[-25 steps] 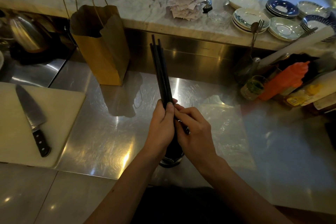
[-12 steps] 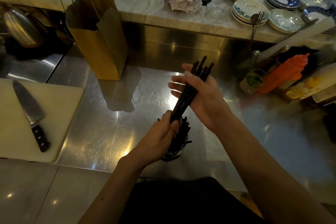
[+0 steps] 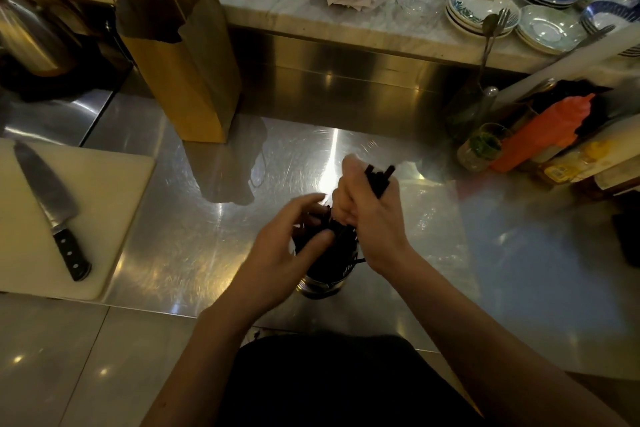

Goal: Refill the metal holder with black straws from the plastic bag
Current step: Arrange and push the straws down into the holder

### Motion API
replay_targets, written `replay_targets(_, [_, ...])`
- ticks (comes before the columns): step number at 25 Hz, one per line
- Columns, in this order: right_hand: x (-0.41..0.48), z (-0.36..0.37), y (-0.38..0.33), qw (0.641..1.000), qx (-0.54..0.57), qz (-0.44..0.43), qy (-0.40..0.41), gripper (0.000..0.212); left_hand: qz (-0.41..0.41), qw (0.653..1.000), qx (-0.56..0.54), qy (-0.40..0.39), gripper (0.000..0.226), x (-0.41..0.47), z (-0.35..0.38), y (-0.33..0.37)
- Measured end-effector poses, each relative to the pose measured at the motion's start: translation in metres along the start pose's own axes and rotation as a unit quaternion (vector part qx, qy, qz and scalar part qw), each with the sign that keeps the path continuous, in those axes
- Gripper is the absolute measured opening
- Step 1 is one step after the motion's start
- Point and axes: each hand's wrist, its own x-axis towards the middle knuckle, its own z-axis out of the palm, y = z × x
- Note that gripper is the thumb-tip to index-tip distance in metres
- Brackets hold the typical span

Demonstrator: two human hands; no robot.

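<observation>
Both hands are meeting over the round metal holder (image 3: 321,283), which is standing on the shiny steel counter (image 3: 194,218). Right hand (image 3: 372,222) is gripping a bundle of thin black straws (image 3: 379,177), the lower ends reaching into the holder. Left hand (image 3: 285,251) is lying with loose, spread fingers on the other straws (image 3: 329,251) inside it. Clear plastic bag (image 3: 438,225) is lying flat just behind the right hand.

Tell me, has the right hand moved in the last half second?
Yes. The right hand, gripping black straws, dropped toward the metal holder.

head-worn view, looking down, close over counter (image 3: 173,236)
</observation>
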Motion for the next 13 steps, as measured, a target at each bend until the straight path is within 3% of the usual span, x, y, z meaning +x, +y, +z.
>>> replay_targets(4, [-0.009,-0.007,0.036,0.975,-0.213,-0.031,-0.06,0.037,0.018,0.992,-0.057,0.113,0.031,0.005,-0.013,0.01])
replay_targets(7, [-0.008,-0.014,0.06,0.92,-0.36,-0.086,-0.125,0.029,0.064,0.994,-0.006,0.09,0.036,0.011,-0.009,0.021])
replay_targets(11, [-0.005,-0.02,0.074,0.708,-0.681,-0.086,-0.164,0.066,0.107,0.986,0.128,-0.021,0.043,0.022,0.013,0.011])
replay_targets(13, [-0.005,-0.022,0.073,0.654,-0.735,-0.072,-0.162,0.077,0.089,0.981,0.155,-0.068,0.051,0.024,0.026,0.001])
